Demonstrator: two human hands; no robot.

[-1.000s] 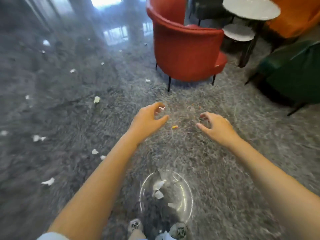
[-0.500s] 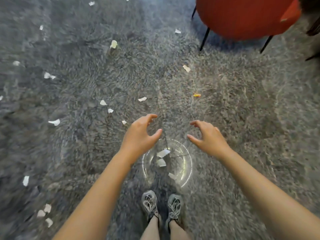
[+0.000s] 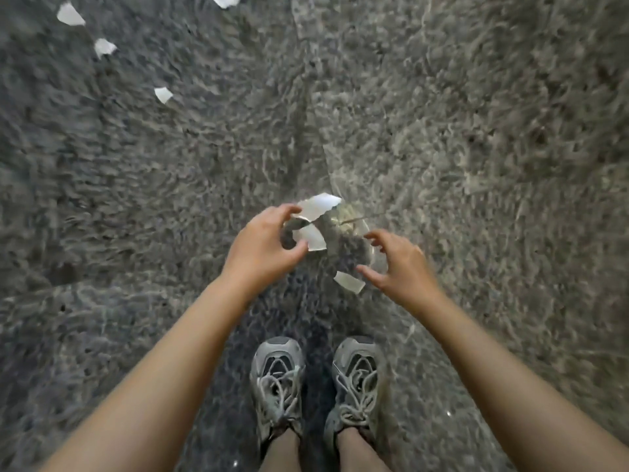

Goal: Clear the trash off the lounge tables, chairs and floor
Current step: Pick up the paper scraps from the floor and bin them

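Two grey laced sneakers (image 3: 318,386) stand side by side on the dark, grey-veined polished stone floor (image 3: 476,137).

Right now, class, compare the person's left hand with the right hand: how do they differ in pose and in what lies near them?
The left hand curls thumb and fingers into a near ring; the right hand spreads its fingers wider. The left hand sits beside two white paper scraps; the right hand's thumb nears a lower scrap. Both hang over a clear round container's rim, palms down, bare-armed.
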